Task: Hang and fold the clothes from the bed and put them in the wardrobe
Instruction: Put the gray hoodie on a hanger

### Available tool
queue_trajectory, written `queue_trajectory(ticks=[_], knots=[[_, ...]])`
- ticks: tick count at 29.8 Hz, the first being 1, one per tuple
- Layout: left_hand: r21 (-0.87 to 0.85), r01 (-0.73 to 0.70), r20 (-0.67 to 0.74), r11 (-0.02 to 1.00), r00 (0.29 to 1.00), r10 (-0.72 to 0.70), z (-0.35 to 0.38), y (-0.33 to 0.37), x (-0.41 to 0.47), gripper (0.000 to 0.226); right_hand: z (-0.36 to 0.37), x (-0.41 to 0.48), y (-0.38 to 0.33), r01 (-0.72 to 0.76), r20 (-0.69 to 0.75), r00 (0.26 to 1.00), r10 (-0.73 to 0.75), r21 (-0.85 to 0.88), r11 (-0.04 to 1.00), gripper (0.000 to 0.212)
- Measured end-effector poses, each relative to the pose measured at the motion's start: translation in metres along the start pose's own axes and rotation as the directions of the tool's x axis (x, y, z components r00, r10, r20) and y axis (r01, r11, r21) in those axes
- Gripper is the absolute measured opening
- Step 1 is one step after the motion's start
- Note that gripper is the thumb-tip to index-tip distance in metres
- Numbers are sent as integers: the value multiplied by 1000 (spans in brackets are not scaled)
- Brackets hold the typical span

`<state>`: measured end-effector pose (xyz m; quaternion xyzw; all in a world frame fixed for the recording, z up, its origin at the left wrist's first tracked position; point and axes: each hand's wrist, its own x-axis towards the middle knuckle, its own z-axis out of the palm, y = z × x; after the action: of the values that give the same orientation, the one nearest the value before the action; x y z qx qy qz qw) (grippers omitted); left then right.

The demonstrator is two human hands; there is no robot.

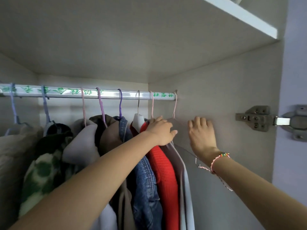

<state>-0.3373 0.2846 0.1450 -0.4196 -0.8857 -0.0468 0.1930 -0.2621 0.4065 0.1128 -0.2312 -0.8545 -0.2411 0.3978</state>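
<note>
— What are the fingers doing?

— The left hand point(160, 130) lies over the shoulder of the grey garment point(180, 156), thumb spread toward the wall. Its fingertips dip behind the cloth, so I cannot tell whether they clasp the hanger or only press. The right hand point(201, 133) is flat, fingers straight and together, holding nothing, just beside the wardrobe's side wall point(232, 90) (whether it touches the panel, I can't say).

— Why there?

— My reading: the left steadies the garment and crowds the red sweater point(164, 171) and denim jacket point(146, 180) leftward. The right sits in the gap at the wall end, placed to smooth the far shoulder.

— And the garment itself?

— It hangs from a pink hanger point(174, 105), the last on the rail point(99, 94), with its hook close against the bracket at the wall. That piece looks hung, or nearly so.

— Further out?

— More clothes on hangers crowd the rail to the left, and a metal hinge point(259, 118) is fixed to the wall on the right.
</note>
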Motion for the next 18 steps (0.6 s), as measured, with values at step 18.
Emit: queue_trajectory(ticks=[18], knots=[[-7,2,-46,1000,999,-2,10,4,-25,51,-29,-7,6,-286,210,956,205,505,814,22]])
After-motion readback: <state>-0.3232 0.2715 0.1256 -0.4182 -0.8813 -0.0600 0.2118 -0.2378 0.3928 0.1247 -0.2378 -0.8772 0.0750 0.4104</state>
